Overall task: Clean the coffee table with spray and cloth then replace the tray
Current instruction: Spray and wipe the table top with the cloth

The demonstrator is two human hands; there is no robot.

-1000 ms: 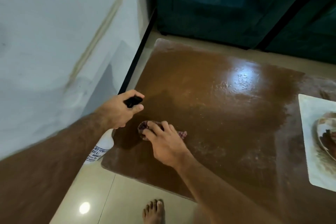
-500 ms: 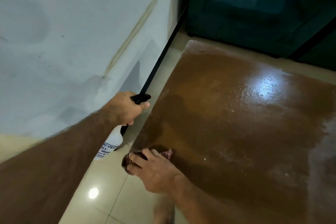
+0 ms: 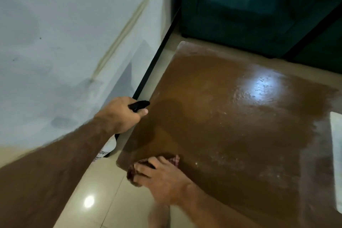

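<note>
The brown coffee table (image 3: 222, 126) fills the middle and right, its top wet and glossy with a bright light reflection. My left hand (image 3: 120, 116) grips a white spray bottle (image 3: 108, 148) by its black trigger head, held just off the table's left edge. My right hand (image 3: 157, 174) presses a dark red checked cloth (image 3: 174, 159) onto the table's near left corner, fingers spread over it. A sliver of the white tray (image 3: 335, 144) shows at the right edge of the table.
A pale wall (image 3: 64, 42) with a black skirting strip runs along the left. A dark teal sofa (image 3: 259, 5) stands behind the table. Glossy beige floor tiles (image 3: 96, 190) lie below the near corner.
My right hand has drawn the cloth from further in on the table to its near left corner. My view swung left and back, so most of the tray went out of sight.
</note>
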